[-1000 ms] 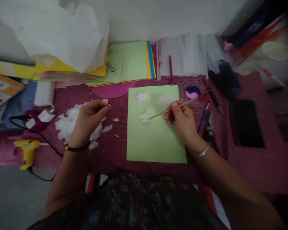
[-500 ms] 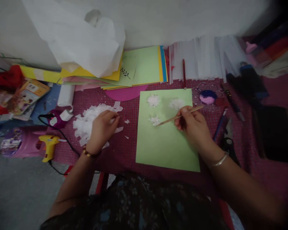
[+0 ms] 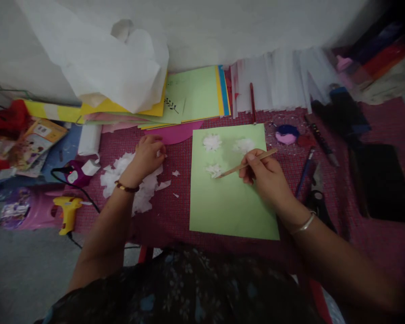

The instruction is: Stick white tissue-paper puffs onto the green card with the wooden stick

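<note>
My right hand (image 3: pixel 261 173) grips a thin wooden stick (image 3: pixel 234 169) over a light green sheet (image 3: pixel 234 207). The stick's tip touches the lower left white paper flower (image 3: pixel 214 170). Two more white flowers lie on the sheet, one at the upper left (image 3: pixel 212 142) and one at the upper right (image 3: pixel 245 145), close to my fingers. My left hand (image 3: pixel 150 153) is over the far side of a heap of white paper pieces (image 3: pixel 143 193). Its fingers are curled together, with a small white bit at the fingertips that I cannot make out.
Coloured sheets (image 3: pixel 195 94) and white strips (image 3: pixel 276 81) lie along the wall. Right of the green sheet are a paint palette (image 3: pixel 286 134), a blue pencil (image 3: pixel 304 173) and black scissors (image 3: pixel 319 204). A yellow glue gun (image 3: pixel 68 211) and a purple plug block (image 3: pixel 79 173) are at the left.
My left hand has moved away from my body, to the far side of the paper heap. My right hand still holds the stick at the lower left flower. The view has shifted slightly.
</note>
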Motion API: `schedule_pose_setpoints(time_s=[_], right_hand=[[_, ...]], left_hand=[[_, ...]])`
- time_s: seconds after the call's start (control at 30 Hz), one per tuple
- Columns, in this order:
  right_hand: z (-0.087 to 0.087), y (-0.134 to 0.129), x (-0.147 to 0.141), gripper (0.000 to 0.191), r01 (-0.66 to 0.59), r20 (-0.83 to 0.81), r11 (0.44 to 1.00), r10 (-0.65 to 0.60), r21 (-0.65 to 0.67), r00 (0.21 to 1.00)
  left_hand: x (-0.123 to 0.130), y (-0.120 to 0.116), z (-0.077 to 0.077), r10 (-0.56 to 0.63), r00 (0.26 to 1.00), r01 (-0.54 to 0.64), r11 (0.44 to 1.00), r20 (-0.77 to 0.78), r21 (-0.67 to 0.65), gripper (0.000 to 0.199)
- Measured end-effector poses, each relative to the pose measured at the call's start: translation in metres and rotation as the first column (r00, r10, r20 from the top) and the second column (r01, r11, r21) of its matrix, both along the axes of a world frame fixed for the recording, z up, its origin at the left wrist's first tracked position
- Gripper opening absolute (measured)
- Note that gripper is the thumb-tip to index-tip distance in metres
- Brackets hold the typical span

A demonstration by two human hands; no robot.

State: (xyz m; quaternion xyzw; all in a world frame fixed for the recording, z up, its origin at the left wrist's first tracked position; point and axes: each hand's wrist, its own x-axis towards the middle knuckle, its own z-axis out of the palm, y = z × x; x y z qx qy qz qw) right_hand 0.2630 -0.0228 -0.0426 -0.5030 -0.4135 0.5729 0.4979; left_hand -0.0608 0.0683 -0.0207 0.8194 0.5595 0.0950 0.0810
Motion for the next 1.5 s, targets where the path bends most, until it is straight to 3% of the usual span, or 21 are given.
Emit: schedule_pose_setpoints(time_s=[0.07,0.13,0.2,0.27,0.33,0.43,0.53,0.7,0.87,1.0,1.17,1.3,1.37,1.43,1.5], right_hand=[[0.000,0.000,0.000,0.030,0.003,0.002,1.000,-0.003,0.008,1.000],[0.000,0.000,-0.001,0.030,-0.003,0.009,1.000,0.003,0.021,1.000],[-0.001,0.000,-0.001,0.029,-0.013,0.017,0.999,0.013,0.031,1.000],[-0.001,0.000,-0.001,0.028,-0.024,0.027,0.999,0.023,0.032,0.999],[-0.001,0.000,-0.001,0.026,-0.029,0.034,0.999,0.027,0.032,0.999],[-0.001,0.001,-0.001,0.025,-0.021,0.039,0.999,0.020,0.037,0.999],[-0.001,0.001,-0.001,0.025,-0.029,0.048,0.999,0.028,0.035,0.998],[-0.001,0.000,-0.004,0.024,-0.085,0.082,0.996,0.081,0.042,0.993],[-0.001,-0.002,-0.006,0.023,-0.138,0.155,0.989,0.127,0.059,0.980],[-0.004,0.000,-0.007,0.023,-0.104,0.166,0.991,0.089,0.087,0.982],[-0.005,0.001,-0.007,0.023,-0.078,0.181,0.993,0.061,0.087,0.982],[-0.004,0.002,-0.007,0.023,-0.073,0.177,0.994,0.057,0.085,0.983],[-0.003,0.003,-0.007,0.023,-0.069,0.187,0.994,0.053,0.084,0.981],[-0.003,0.003,-0.007,0.022,-0.071,0.196,0.994,0.053,0.086,0.979],[-0.003,0.003,-0.006,0.022,-0.076,0.196,0.993,0.058,0.086,0.979]], left_hand=[[0.002,-0.007,0.013,0.022,0.994,-0.028,0.998,0.105,0.060,0.006],[0.007,-0.018,0.027,0.058,0.943,-0.081,0.995,0.328,0.057,0.010],[0.016,-0.032,0.037,0.148,0.780,-0.108,0.989,0.609,-0.102,0.012],[0.028,-0.043,0.039,0.293,0.582,-0.059,0.946,0.758,-0.320,0.012],[0.040,-0.050,0.036,0.412,0.472,0.011,0.882,0.780,-0.472,0.013],[0.059,-0.054,0.026,0.479,0.421,0.109,0.816,0.770,-0.567,0.016],[0.071,-0.054,0.017,0.491,0.381,0.172,0.795,0.783,-0.582,0.018],[0.073,-0.054,0.004,0.540,0.311,0.125,0.792,0.782,-0.597,0.025],[0.068,-0.054,-0.008,0.519,0.322,0.118,0.808,0.792,-0.577,0.023],[0.068,-0.055,-0.014,0.511,0.333,0.119,0.811,0.792,-0.573,0.017],[0.067,-0.061,-0.007,0.335,0.480,0.180,0.867,0.811,-0.465,0.006],[0.071,-0.067,0.002,0.322,0.571,0.297,0.776,0.755,-0.556,0.004],[0.078,-0.070,0.000,0.291,0.604,0.361,0.730,0.742,-0.580,0.016],[0.087,-0.072,-0.006,0.198,0.667,0.345,0.773,0.718,-0.533,0.023],[0.095,-0.072,-0.013,0.070,0.769,0.265,0.870,0.636,-0.416,0.017]])
